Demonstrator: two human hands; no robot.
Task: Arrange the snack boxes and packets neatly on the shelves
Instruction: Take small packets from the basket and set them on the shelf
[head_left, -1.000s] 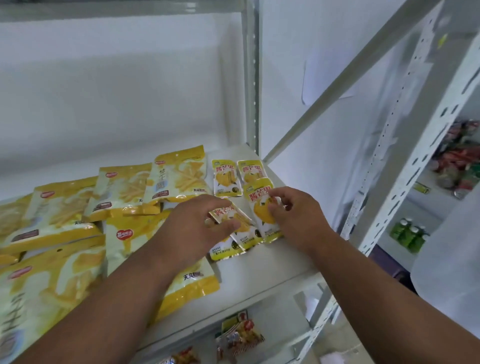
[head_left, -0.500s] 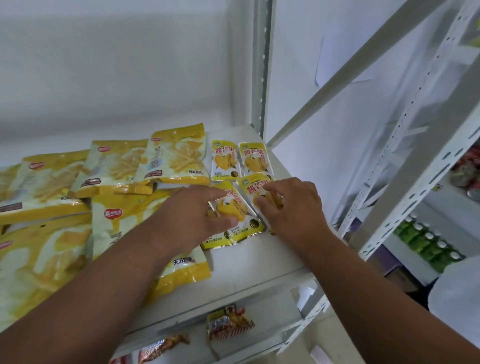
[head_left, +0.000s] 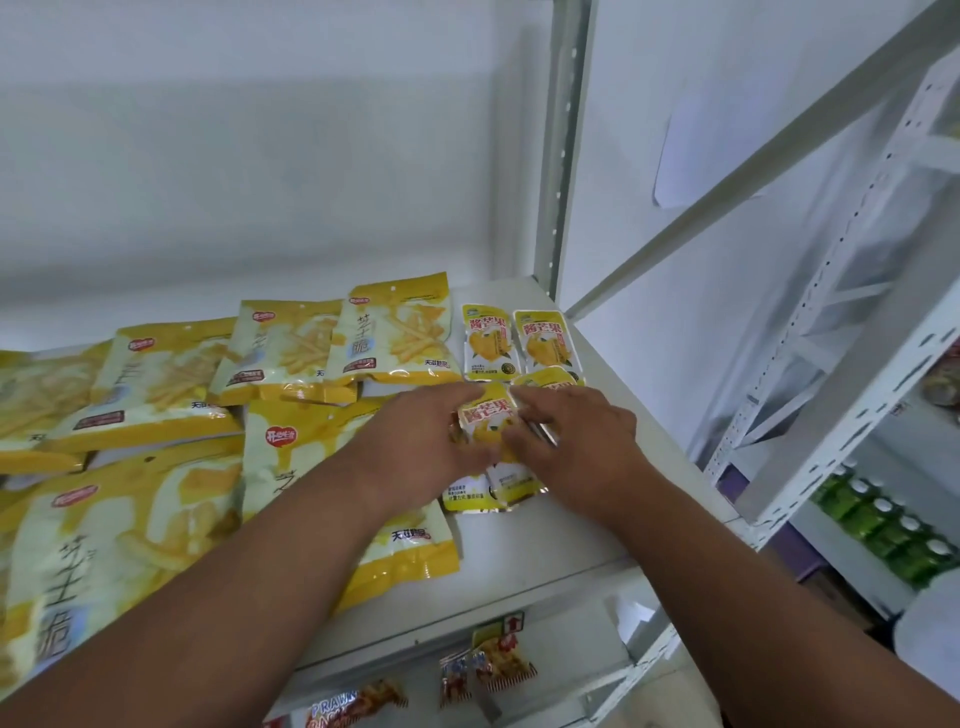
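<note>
Both hands meet over small mango packets at the right end of the white shelf (head_left: 545, 540). Left hand (head_left: 421, 441) and right hand (head_left: 576, 441) pinch one mango packet (head_left: 485, 418) between them, long axis front to back, printed top pointing toward the wall. Two more small packets (head_left: 514, 343) lie behind, same orientation. Big yellow snack bags (head_left: 291, 353) lie to the left.

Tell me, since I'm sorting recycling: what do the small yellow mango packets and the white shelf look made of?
The small yellow mango packets look like glossy plastic film: shiny, crinkled, with sealed edges. The white shelf seems painted metal: smooth, matte, with perforated uprights; I can't be certain.
</note>
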